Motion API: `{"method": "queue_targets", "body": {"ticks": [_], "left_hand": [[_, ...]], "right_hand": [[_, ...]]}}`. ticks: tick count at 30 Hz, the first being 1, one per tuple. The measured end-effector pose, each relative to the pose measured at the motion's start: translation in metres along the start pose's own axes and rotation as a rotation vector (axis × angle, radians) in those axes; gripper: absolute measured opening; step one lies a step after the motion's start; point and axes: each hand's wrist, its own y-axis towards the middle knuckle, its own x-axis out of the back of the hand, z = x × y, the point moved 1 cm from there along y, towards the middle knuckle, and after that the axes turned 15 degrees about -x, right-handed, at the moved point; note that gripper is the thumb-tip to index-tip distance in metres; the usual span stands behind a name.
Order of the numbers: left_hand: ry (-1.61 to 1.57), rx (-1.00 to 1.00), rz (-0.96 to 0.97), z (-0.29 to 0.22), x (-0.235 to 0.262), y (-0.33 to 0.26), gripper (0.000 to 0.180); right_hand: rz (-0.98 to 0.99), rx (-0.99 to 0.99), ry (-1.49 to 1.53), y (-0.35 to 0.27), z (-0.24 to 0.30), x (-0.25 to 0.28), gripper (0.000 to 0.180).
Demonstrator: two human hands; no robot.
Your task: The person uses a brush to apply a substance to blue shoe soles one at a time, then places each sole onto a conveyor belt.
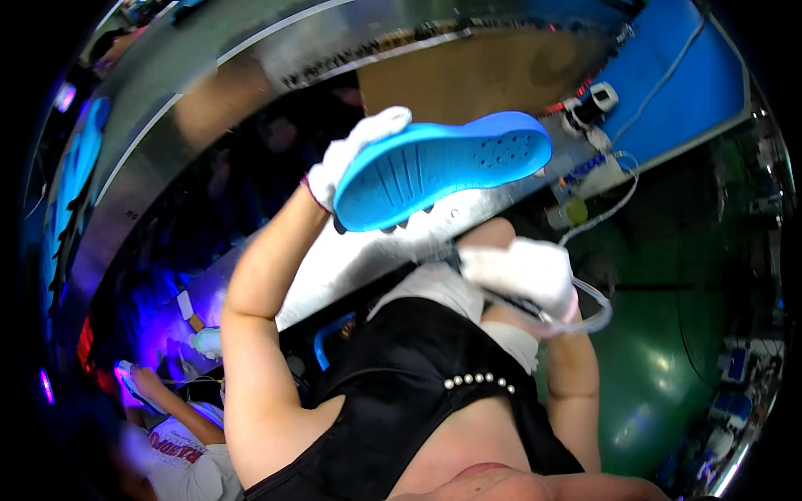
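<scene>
My left hand (355, 144), in a white glove, grips a bright blue shoe sole (443, 171) by its wider left end. The sole is held up with its inner face showing, with grooves at the left and small holes near the right end. Lower and to the right, my right hand (526, 269), also white-gloved, is closed around a dark hand tool (520, 307). A clear hose (603, 311) curves out beside that hand. The glove hides most of the tool, so its exact kind does not show.
Under the sole runs a shiny metal bench (334, 271). Beyond it lies a brown board (484, 73). A blue-topped table (668, 92) with a cable stands far right, near a small yellowish jar (570, 213). At lower left, a co-worker's hand (149, 384) holds a lit shoe.
</scene>
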Motion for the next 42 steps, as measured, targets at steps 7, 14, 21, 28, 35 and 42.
{"method": "queue_targets", "body": {"ticks": [7, 14, 21, 28, 35, 42], "left_hand": [[-0.393, -0.592, 0.322, -0.073, -0.012, -0.037, 0.100], [-0.380, -1.034, -0.176, -0.065, -0.020, -0.031, 0.074], [1.285, -1.233, -0.937, -0.113, -0.014, -0.077, 0.024], [2.417, 0.394, -1.490, -0.216, 0.116, -0.320, 0.037], [1.940, -0.755, -1.345, -0.172, 0.085, -0.269, 0.033], [1.346, -1.586, -0.667, 0.015, -0.016, -0.119, 0.015]], "right_hand": [[-0.420, -0.241, 0.334, -0.017, -0.008, -0.003, 0.026], [-0.407, -0.346, 0.444, -0.014, -0.014, -0.032, 0.027], [-0.505, -0.614, 0.473, -0.036, -0.031, -0.025, 0.023], [-0.475, -0.697, 0.787, -0.036, -0.033, -0.049, 0.021], [-0.589, -0.749, 0.965, -0.033, -0.034, -0.057, 0.020], [-0.814, -1.054, 0.819, -0.058, -0.068, -0.053, 0.023]]}}
